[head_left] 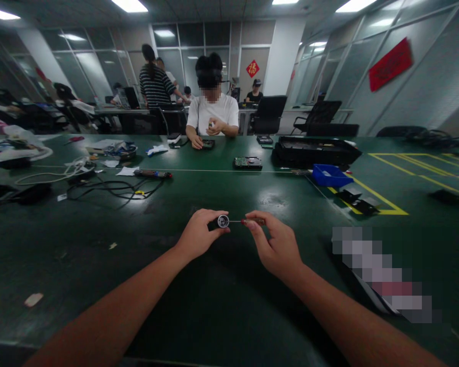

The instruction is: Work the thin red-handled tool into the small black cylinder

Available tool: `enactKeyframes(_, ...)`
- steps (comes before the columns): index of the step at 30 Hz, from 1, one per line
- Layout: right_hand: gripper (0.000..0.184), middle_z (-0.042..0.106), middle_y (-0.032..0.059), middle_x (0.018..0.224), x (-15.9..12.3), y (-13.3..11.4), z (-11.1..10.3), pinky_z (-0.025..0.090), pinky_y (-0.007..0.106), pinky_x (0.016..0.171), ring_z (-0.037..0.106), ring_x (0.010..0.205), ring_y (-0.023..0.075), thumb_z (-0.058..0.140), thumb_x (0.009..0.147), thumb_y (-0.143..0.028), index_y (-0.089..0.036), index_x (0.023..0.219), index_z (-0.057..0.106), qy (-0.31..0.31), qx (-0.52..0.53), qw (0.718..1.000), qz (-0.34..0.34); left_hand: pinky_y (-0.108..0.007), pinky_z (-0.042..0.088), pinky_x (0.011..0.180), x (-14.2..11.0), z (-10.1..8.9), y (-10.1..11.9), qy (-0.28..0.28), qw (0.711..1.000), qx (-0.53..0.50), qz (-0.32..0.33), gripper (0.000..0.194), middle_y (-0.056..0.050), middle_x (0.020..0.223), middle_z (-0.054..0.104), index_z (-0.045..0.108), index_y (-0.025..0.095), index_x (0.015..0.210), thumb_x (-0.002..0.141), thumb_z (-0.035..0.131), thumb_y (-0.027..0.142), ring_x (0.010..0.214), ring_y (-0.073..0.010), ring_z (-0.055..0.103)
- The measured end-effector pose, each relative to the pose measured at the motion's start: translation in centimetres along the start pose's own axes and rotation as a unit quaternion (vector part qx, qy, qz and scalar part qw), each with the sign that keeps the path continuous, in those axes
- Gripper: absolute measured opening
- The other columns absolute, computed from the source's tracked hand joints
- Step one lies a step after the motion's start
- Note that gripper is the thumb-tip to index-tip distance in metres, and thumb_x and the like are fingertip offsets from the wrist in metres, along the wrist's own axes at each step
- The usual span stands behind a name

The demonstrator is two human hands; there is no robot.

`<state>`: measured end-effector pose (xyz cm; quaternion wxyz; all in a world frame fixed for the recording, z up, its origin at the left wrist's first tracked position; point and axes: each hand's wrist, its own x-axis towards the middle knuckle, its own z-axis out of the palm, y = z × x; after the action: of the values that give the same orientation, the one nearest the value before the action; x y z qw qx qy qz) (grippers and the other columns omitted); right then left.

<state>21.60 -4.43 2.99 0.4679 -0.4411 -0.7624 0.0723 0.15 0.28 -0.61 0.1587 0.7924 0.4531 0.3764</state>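
Note:
Between the thumb and fingers of my left hand is a small round part, grey-rimmed with a dark inside that faces me. My right hand pinches the handle of a screwdriver, reddish and amber in colour. Its thin metal shaft points left and meets the right side of the round part. Whether the tip sits in a screw is too small to tell. Both hands are over the green table, near its middle.
Across the table a person in a white shirt handles a dark part. A hard drive, a black housing and a blue bin lie beyond my hands. Tangled cables and another tool are at left; a blurred flat item lies right.

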Motion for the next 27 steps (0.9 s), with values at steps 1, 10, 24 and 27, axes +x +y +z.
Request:
enactKeyframes(1, 0.018, 0.075, 0.0056, 0.092, 0.0, -0.1, 0.0, 0.052, 0.030, 0.070, 0.071, 0.081, 0.0188, 0.054, 0.098, -0.028, -0.019, 0.107, 0.066, 0.002, -0.004, 1.000, -0.002, -0.042, 0.047, 0.094, 0.0, 0.0, 0.0, 0.000, 1.000, 0.000, 0.004, 0.040, -0.003, 0.112, 0.074, 0.069, 0.027, 0.119, 0.081, 0.080, 0.030, 0.106, -0.0246, 0.063)
enactKeyframes(10, 0.018, 0.068, 0.0025, 0.073, 0.0, -0.5, -0.4, 0.046, 0.029, 0.061, 0.063, 0.065, 0.0163, 0.064, 0.093, -0.036, -0.019, 0.088, 0.067, -0.010, -0.055, 0.997, -0.053, -0.044, 0.047, 0.094, 0.0, -0.1, -0.1, -0.015, 0.999, 0.009, 0.027, 0.039, -0.004, 0.112, 0.074, 0.069, 0.026, 0.119, 0.082, 0.078, 0.035, 0.106, -0.0255, 0.064)
enactKeyframes(24, 0.022, 0.073, 0.0057, 0.090, -0.2, -0.3, 0.3, 0.055, 0.035, 0.074, 0.070, 0.082, 0.0206, 0.051, 0.099, -0.036, -0.021, 0.110, 0.064, -0.007, 0.121, 0.987, 0.108, -0.042, 0.047, 0.093, 0.0, -0.2, -0.1, -0.025, 1.000, 0.006, 0.017, 0.039, -0.003, 0.112, 0.074, 0.069, 0.027, 0.119, 0.082, 0.079, 0.032, 0.106, -0.0249, 0.064)
enactKeyframes(27, 0.028, 0.073, 0.0057, 0.086, 0.1, 0.7, 1.0, 0.057, 0.035, 0.075, 0.070, 0.079, 0.0198, 0.051, 0.099, -0.043, -0.019, 0.102, 0.065, 0.029, 0.210, 0.961, 0.178, -0.042, 0.047, 0.093, 0.1, -0.3, -0.2, -0.033, 0.999, 0.000, 0.017, 0.039, -0.003, 0.113, 0.074, 0.069, 0.026, 0.119, 0.082, 0.079, 0.030, 0.105, -0.0246, 0.064)
